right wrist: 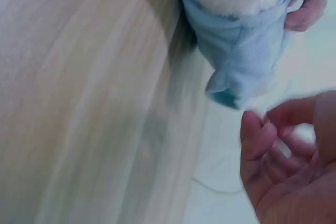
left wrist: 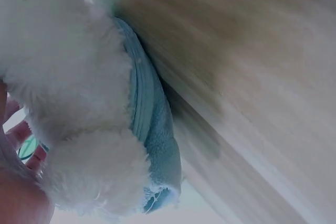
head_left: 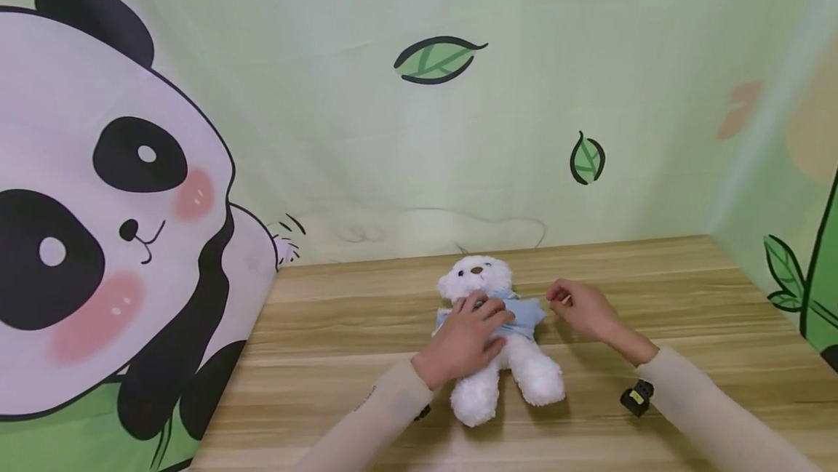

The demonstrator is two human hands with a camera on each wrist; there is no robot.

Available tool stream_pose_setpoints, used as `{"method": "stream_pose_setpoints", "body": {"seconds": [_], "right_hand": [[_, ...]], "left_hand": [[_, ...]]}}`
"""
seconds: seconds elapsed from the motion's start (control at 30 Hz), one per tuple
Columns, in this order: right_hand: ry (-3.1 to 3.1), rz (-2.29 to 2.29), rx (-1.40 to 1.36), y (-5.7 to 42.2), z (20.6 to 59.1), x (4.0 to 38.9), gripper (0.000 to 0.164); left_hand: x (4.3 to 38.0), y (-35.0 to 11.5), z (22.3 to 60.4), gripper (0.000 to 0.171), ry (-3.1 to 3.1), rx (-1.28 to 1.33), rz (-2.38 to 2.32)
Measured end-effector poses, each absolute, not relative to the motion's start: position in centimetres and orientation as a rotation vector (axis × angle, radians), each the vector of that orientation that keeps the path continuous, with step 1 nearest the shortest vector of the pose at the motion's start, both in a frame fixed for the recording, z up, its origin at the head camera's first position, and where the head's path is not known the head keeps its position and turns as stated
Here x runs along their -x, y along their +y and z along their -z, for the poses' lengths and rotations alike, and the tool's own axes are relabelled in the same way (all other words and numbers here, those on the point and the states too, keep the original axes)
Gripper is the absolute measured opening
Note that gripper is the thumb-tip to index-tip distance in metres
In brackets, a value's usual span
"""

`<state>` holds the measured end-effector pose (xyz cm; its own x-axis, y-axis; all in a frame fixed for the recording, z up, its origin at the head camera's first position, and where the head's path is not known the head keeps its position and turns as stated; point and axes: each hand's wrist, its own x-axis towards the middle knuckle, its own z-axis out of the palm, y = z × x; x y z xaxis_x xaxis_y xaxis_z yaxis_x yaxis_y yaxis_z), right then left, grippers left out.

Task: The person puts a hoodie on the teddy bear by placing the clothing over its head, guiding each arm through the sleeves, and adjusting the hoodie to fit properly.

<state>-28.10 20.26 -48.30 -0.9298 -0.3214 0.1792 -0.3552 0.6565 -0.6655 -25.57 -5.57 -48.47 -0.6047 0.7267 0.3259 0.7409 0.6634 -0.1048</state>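
Note:
A white plush teddy bear (head_left: 540, 374) in a light blue shirt (head_left: 526, 316) lies on its back, head toward the wall. Across its chest rests my left hand (head_left: 461, 337), fingers spread loosely over the shirt. In the left wrist view the bear's white fur (left wrist: 68, 72) and the blue shirt edge (left wrist: 163, 153) fill the left half. My right hand (head_left: 585, 310) is just off the sleeve on the right, fingers curled. Seen from the right wrist, thumb and index tips of the right hand (right wrist: 289, 166) come together right by the sleeve opening (right wrist: 224, 97), with nothing visible between them.
The bear lies on a wood-grain table (head_left: 340, 319). A pale green backdrop (head_left: 327, 130) with a printed panda (head_left: 164, 86) and leaves rises behind and beside it. A small black device (head_left: 636, 398) shows by the right sleeve cuff.

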Motion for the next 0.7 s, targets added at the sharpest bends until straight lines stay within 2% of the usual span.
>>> {"method": "stream_pose_setpoints", "body": {"seconds": [0.1, 0.43, 0.6, 0.7], "right_hand": [[-2.868, -1.346, -0.449, 20.5, 48.8, 28.5, 0.014], [-2.806, -2.141, -0.322, 19.9, 50.0, 29.6, 0.039], [-2.725, -2.441, -0.225, 20.1, 50.4, 30.2, 0.041], [-2.787, -2.422, -0.294, 20.4, 50.5, 30.3, 0.042]], "left_hand": [[25.6, -5.6, 48.6, 0.034, -2.526, 1.188, -0.022], [25.8, -5.5, 48.9, 0.040, -2.547, 1.228, -0.057], [25.8, -5.5, 49.1, 0.040, -2.540, 1.220, -0.053], [25.8, -5.4, 49.2, 0.041, -2.519, 1.224, -0.053]]}}
